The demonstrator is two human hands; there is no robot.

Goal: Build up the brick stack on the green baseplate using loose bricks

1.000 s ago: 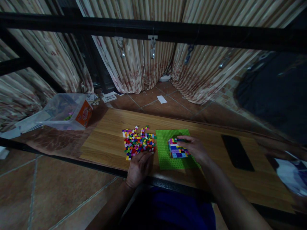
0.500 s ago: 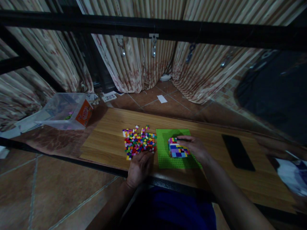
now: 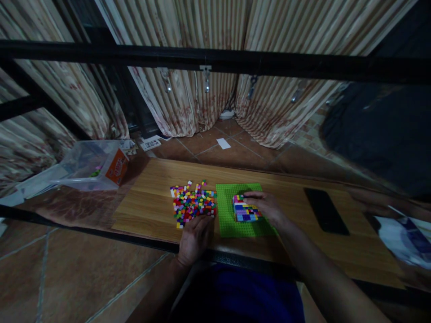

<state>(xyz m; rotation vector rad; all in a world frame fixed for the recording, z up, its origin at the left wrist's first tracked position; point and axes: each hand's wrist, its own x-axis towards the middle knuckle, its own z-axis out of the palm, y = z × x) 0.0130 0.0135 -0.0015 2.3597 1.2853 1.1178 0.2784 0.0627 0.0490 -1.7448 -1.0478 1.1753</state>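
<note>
From my distant seat, I saw the right hand (image 3: pixel 267 208) over a brick block (image 3: pixel 243 212) on the green baseplate (image 3: pixel 225 222), the left (image 3: pixel 195 237) by loose bricks (image 3: pixel 191 204); I couldn't tell either grip. A black slab (image 3: pixel 326 211) shared the tabletop (image 3: pixel 144 197). Beyond, a clear tub's (image 3: pixel 79 181) orange label (image 3: pixel 117 168) was too blurred to read.

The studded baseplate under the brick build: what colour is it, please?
Lime green; the studded baseplate shows best in the head view.

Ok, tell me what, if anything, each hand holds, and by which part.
Right hand: fingers on the far-right corner of the brick block; grip unclear. Left hand: at the near edge of the loose bricks; whether it holds one cannot be told.
</note>
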